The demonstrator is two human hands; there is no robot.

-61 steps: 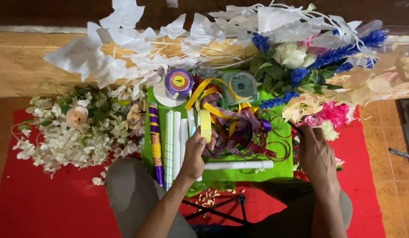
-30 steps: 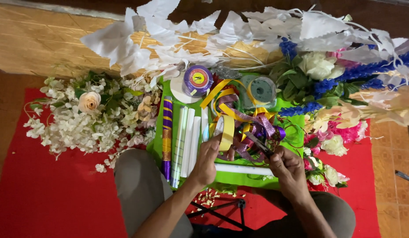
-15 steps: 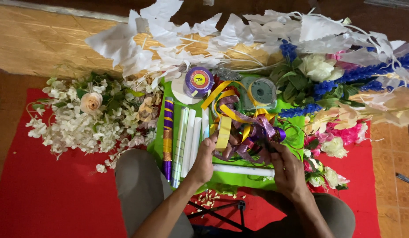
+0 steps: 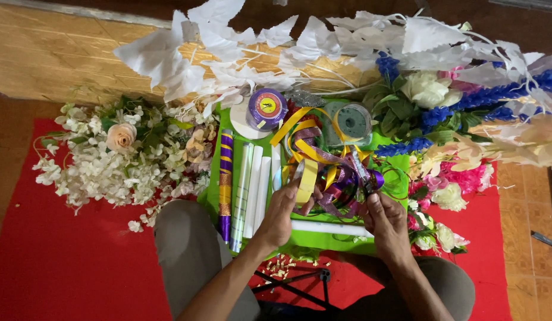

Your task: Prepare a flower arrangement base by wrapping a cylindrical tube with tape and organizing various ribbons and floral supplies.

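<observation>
The white leaf garland (image 4: 323,41) runs off the top and right edges, and the blue and pink flowers (image 4: 448,113) are cut off at the right. My knees hide the near rim of the green tray (image 4: 314,241). The tangle of purple and yellow ribbon (image 4: 323,172) covers much of the tray's middle; I cannot tell what lies under it. Since a moment ago my right hand (image 4: 386,223) has climbed into the tangle, fingers pinched on a purple ribbon end. My left hand (image 4: 282,214) pinches a yellow strip. Open room remains only on the red mat (image 4: 62,261) at left.
</observation>
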